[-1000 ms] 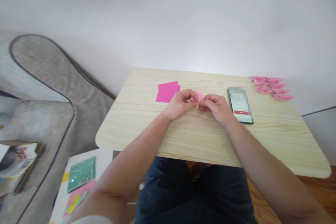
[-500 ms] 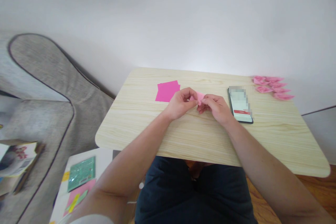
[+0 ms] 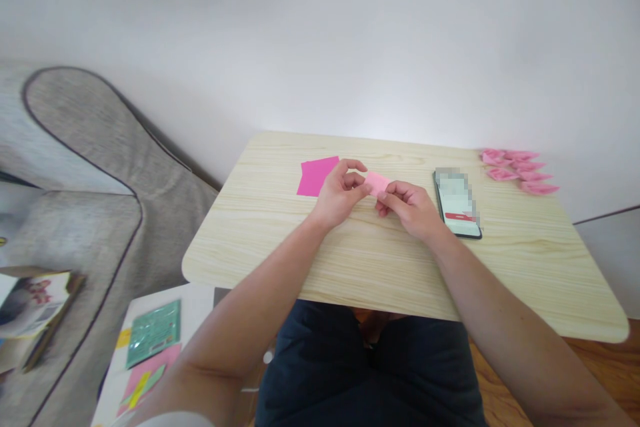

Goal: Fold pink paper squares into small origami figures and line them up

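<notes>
Light-pink paper [image 3: 377,182] is over a pale table [image 3: 380,260] beside a wall [image 3: 350,40].

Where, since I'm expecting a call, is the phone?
In the head view, the phone lies on the table, just right of the right hand.

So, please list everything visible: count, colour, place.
Paper: 1, pink, centre
Sheets: 2+, magenta, mid-left
Phone: 1, dark-rimmed, right
Folded papers: several, pink, far right
Table: 1, pale wood, centre
Sofa: 1, grey, left
Printed matter: some, mixed, on sofa
Packet: 1, green, on white stand
Slips: several, multicoloured, by packet
Wall: 1, white, behind
Floor: 1, brown, lower right
Trousers: 1, dark, bottom
Forearms: 2, bare, foreground
Left grip, right grip: 2, bare, centre
</notes>
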